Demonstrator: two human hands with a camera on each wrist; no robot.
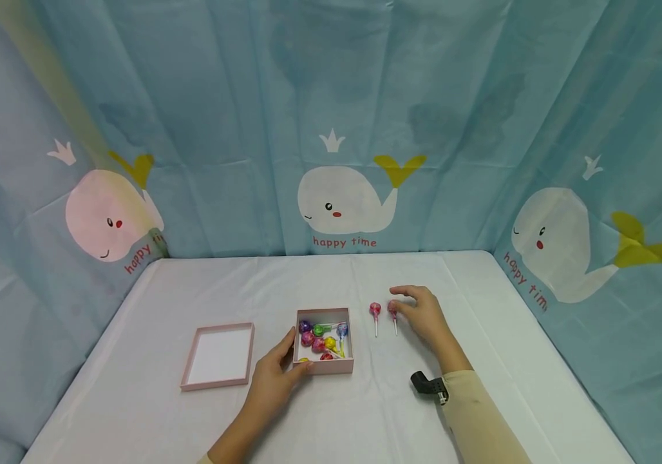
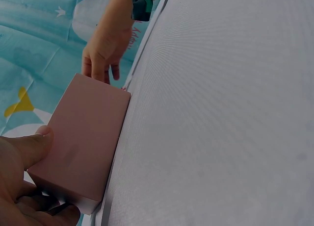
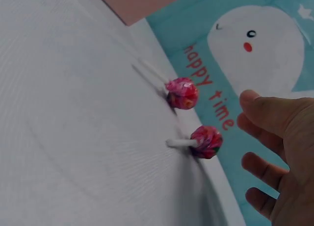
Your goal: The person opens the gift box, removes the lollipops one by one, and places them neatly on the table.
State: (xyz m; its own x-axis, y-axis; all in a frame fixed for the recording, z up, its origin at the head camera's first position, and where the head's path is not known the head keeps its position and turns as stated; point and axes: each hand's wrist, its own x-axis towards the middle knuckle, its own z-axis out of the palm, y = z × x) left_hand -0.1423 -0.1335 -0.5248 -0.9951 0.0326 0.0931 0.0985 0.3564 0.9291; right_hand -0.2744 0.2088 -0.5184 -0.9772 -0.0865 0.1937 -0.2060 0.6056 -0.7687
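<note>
My left hand (image 1: 273,377) grips the left front corner of a pink box (image 1: 331,367), thumb on its front wall and fingers along the side. Inside lie several wrapped lollipops (image 1: 319,345) in purple, pink, green, yellow and blue. Right of the box, two pink lollipops lie on the white cloth: a left one (image 1: 375,308) and a right one (image 1: 392,307), sticks toward me. My right hand (image 1: 425,316) is at the right lollipop, thumb and fingers spread apart. In the right wrist view a gap shows between this hand (image 3: 289,147) and the nearer lollipop (image 3: 207,142).
A shallow pink lid (image 1: 219,356), its white inside facing up, lies left of the box. White cloth (image 1: 134,412) covers the table. Blue curtains (image 1: 238,129) printed with whales stand along the back and both sides. A black wrist camera mount (image 1: 428,385) sticks out at the right sleeve.
</note>
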